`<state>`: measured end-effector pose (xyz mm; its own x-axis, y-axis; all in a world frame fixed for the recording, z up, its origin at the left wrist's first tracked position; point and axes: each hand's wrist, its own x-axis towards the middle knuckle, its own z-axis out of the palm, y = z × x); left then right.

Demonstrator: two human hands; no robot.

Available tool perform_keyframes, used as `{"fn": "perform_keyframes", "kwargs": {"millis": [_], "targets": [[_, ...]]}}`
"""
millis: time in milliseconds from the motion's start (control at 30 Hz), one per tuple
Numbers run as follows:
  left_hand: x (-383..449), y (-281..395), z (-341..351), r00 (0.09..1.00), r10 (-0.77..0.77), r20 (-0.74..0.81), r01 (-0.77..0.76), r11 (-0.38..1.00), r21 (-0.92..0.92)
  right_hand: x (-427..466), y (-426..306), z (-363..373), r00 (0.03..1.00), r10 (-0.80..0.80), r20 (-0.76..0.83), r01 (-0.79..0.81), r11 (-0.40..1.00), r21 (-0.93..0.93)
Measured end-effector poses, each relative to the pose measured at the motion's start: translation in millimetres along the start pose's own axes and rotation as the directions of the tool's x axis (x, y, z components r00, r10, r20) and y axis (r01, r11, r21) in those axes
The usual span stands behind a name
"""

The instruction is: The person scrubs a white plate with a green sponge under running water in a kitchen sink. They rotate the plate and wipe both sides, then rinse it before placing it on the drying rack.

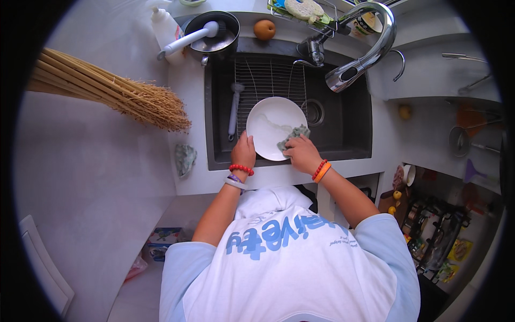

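Over the dark sink, a round white plate is held at its left rim by my left hand. My right hand presses a grey-green cloth on the plate's lower right part. A faint wet or soapy streak crosses the plate's face. Beneath and behind the plate lies a wire rack in the sink, and the drain shows to the right. A white-handled brush stands or lies along the rack's left side.
A chrome faucet arches over the sink's back right. Behind the sink are a dark pot with a dish brush across it, a white bottle and a round brown fruit. Straw broom bristles and a patterned cloth are left.
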<state>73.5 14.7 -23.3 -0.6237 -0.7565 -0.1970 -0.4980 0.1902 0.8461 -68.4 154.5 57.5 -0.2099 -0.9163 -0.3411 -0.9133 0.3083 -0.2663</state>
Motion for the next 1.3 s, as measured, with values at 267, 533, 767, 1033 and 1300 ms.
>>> {"fn": "perform_keyframes", "kwargs": {"millis": [267,533,767,1033,1300], "targets": [[0.3,-2.0,2.5,1.000,0.003,-0.010,-0.003,1.000,-0.006,5.7,2.6,11.9,0.914,0.063,-0.402,-0.077,0.997,-0.017],[0.1,-0.4,0.7,0.999,-0.037,0.018,0.036,0.999,0.008,5.4,-1.0,11.4,0.914,0.153,-0.375,-0.221,0.965,-0.144],[0.8,-0.4,-0.8,1.000,-0.006,0.028,0.006,1.000,-0.003,2.2,13.6,9.3,0.838,0.346,-0.422,-0.395,0.918,-0.033],[0.1,1.3,0.4,1.000,-0.011,0.001,0.011,1.000,0.015,20.5,25.9,23.7,0.627,0.619,-0.473,-0.476,0.785,0.396],[-0.7,3.1,-0.1,0.997,-0.079,0.007,0.080,0.997,-0.020,69.3,53.2,1.8,0.724,0.292,-0.625,-0.256,0.955,0.149]]}}
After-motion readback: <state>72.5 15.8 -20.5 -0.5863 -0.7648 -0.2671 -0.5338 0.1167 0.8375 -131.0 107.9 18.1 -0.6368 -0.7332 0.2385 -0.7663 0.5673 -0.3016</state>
